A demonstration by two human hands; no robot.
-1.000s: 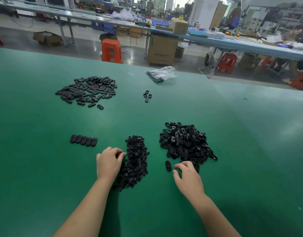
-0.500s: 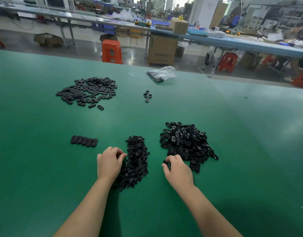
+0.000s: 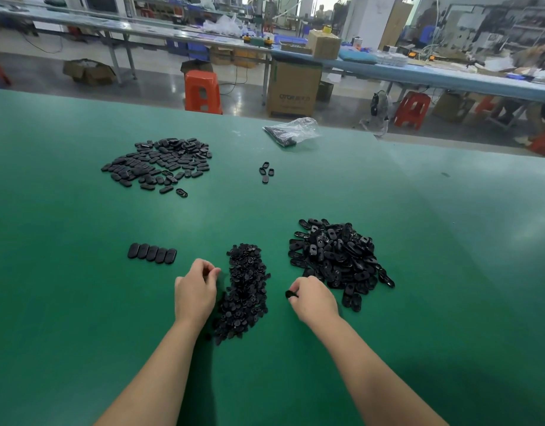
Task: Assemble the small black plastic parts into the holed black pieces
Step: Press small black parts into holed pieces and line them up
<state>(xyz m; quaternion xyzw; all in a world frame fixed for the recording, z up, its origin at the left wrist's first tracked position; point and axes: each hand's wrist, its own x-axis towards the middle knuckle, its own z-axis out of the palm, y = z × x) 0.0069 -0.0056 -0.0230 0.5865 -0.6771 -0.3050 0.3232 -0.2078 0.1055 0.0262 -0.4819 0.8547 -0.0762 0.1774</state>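
A narrow heap of small black plastic parts (image 3: 245,287) lies in the middle of the green table (image 3: 65,302). To its right is a bigger pile of holed black pieces (image 3: 335,256). My left hand (image 3: 196,292) rests at the small-parts heap's left edge, fingers curled; whatever it pinches is hidden. My right hand (image 3: 314,299) sits between the two piles and grips one holed black piece (image 3: 290,294) that sticks out at its fingertips.
A row of several oval black pieces (image 3: 151,253) lies to the left of my hands. Farther back are a spread of black ovals (image 3: 157,162), a few loose pieces (image 3: 266,172) and a clear bag (image 3: 291,130) of parts. Benches, stools and boxes stand beyond the table.
My right hand picked up a holed piece lying beside the big pile and drew it left, toward the small-parts heap. My left hand stayed at the heap's edge.
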